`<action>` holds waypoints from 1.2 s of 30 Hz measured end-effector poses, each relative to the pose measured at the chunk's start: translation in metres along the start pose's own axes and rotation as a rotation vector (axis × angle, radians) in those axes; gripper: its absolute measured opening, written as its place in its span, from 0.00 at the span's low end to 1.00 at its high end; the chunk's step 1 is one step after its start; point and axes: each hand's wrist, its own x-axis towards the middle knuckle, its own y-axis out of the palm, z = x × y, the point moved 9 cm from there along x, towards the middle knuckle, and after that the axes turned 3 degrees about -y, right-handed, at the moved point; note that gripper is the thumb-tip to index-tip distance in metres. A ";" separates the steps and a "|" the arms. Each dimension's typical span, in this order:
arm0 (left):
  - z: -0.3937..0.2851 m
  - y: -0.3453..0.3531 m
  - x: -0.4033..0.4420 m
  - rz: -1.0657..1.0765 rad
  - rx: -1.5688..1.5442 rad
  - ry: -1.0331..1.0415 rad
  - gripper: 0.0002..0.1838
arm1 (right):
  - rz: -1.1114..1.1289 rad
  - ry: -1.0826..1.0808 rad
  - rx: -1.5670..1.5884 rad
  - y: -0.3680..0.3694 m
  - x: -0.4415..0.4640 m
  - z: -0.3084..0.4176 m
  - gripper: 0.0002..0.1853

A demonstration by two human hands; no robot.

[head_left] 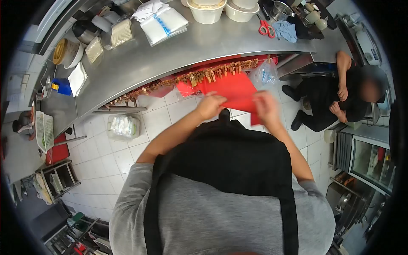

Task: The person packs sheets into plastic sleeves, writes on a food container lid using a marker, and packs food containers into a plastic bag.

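A flat red plastic bag (238, 91) is stretched between my hands, just below the counter's front edge. My left hand (211, 105) pinches its left side. My right hand (266, 106), blurred by motion, grips the right side, and a red corner hangs below it. Close beyond the bag, a long row of wooden clothespins (210, 75) runs under the counter edge, with more red material hanging behind them. To the right of the row hangs a clear plastic bag (265, 75).
The steel counter (204, 44) carries white tubs (206, 12), red-handled scissors (266, 29), a blue cloth (284, 31) and stacked white packages (161, 25). A clear bin (123, 127) stands on the tiled floor. At right, a person in black (327, 100) sits near a glass-door fridge (372, 163).
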 end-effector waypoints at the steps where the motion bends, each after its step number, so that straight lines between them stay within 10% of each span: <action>1: 0.008 -0.020 -0.002 -0.034 -0.005 -0.059 0.21 | -0.112 0.047 -0.077 -0.043 0.012 0.010 0.04; 10: 0.043 -0.165 -0.018 -0.130 -0.551 -0.512 0.07 | -0.810 0.022 -0.048 -0.271 0.001 -0.021 0.08; 17: -0.018 -0.271 0.013 -0.316 -0.462 -0.199 0.06 | -0.936 0.131 -0.153 -0.327 -0.019 -0.074 0.11; 20: -0.092 -0.310 0.026 -0.339 -0.119 -0.039 0.07 | -0.660 0.558 -0.753 -0.317 -0.015 -0.081 0.16; 22: -0.156 -0.317 0.038 -0.363 0.283 0.199 0.08 | -0.500 0.098 -0.761 -0.286 0.020 -0.076 0.21; 25: -0.236 -0.287 0.059 -0.390 0.299 0.445 0.08 | -0.203 -0.123 -0.197 -0.154 0.073 0.069 0.37; 29: -0.265 -0.298 0.070 -0.440 0.056 0.560 0.17 | 0.166 0.099 0.482 -0.044 0.101 0.066 0.19; 32: -0.159 -0.306 0.052 -0.490 -0.413 0.085 0.32 | -0.082 0.045 0.828 -0.050 0.124 0.070 0.09; 36: -0.048 -0.189 -0.010 0.082 -1.116 -0.272 0.39 | -0.219 -0.139 0.722 -0.078 0.160 0.078 0.09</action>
